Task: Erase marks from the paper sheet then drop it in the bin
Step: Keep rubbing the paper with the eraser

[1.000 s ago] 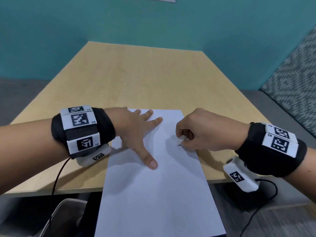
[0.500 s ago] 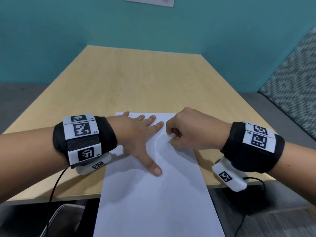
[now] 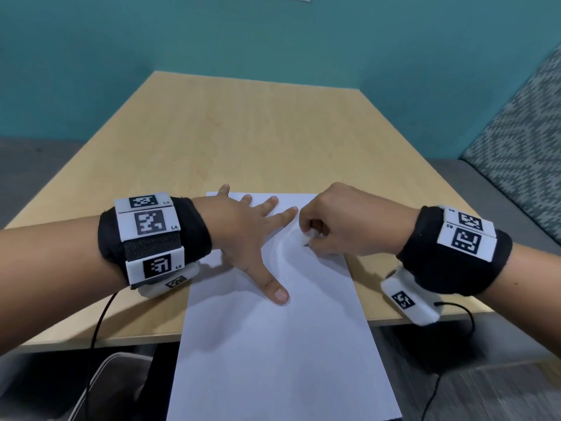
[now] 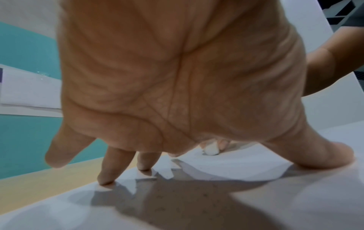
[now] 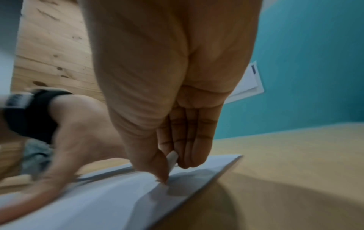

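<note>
A white paper sheet (image 3: 282,344) lies on the wooden table (image 3: 258,141), its near half hanging over the front edge. My left hand (image 3: 252,235) lies flat on the sheet's upper left part, fingers spread, thumb pointing toward me. My right hand (image 3: 331,226) pinches a small white eraser (image 3: 307,237) and presses it on the paper beside a small dark mark (image 3: 306,245). The paper buckles slightly between the two hands. In the left wrist view the eraser (image 4: 211,150) shows beyond my palm; in the right wrist view the eraser (image 5: 172,157) sits between thumb and fingers.
A grey bin (image 3: 112,387) stands on the floor below the table's front edge, at the lower left. A patterned grey sofa (image 3: 522,141) is at the right. Teal wall (image 3: 273,38) behind the table. Wrist-camera cables hang down from both arms.
My right hand with the eraser has slid left across the paper toward my left index finger. The left hand has stayed pressed on the sheet, which now ripples between the hands.
</note>
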A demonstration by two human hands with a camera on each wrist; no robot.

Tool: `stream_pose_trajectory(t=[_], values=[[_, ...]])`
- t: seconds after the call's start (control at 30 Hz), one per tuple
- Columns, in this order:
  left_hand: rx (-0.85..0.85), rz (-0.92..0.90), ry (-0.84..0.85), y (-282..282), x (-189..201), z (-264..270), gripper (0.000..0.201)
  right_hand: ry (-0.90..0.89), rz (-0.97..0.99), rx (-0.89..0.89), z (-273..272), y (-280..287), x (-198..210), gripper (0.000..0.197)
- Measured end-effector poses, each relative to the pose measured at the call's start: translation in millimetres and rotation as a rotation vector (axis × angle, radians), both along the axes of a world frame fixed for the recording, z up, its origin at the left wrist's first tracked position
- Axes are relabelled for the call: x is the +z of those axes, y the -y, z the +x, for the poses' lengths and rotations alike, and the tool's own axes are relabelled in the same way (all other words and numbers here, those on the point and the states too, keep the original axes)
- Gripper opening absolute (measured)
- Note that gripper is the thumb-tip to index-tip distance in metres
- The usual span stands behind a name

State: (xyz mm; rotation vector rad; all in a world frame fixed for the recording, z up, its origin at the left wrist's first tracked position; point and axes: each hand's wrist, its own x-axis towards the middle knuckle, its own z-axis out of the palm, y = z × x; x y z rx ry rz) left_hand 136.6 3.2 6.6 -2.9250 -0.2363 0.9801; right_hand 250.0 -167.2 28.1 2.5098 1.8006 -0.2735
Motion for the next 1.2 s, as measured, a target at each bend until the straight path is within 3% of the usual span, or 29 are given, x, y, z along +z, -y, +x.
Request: stream_pose_trajectory(t=[0.23, 0.4, 0.53, 0.7, 0.9, 1.2], values=[[-0.007, 0.02, -0.013, 2, 2, 0, 0.153, -0.037, 0.013, 0.059, -10, 9, -4, 0.006], [-0.001, 0.025, -0.02, 3, 4, -1, 0.151, 0.026, 0.056, -0.031, 5, 7, -4, 0.004], [0.0, 0.013, -0.015, 3, 4, -1, 0.151, -0.016, 0.006, 0.059, -11, 8, -4, 0.004], [0.01, 0.001, -0.014, 2, 3, -2, 0.152, 0.045, 0.017, -0.015, 7, 4, -1, 0.001], [-0.006, 0.002, -0.005, -1, 0, -1, 0.155, -0.02, -0.008, 0.066, -8, 5, -1, 0.006], [-0.006, 0.012, -0.011, -2, 0, 0, 0.16, 0.093, -0.003, 0.051, -7, -2, -5, 0.012]])
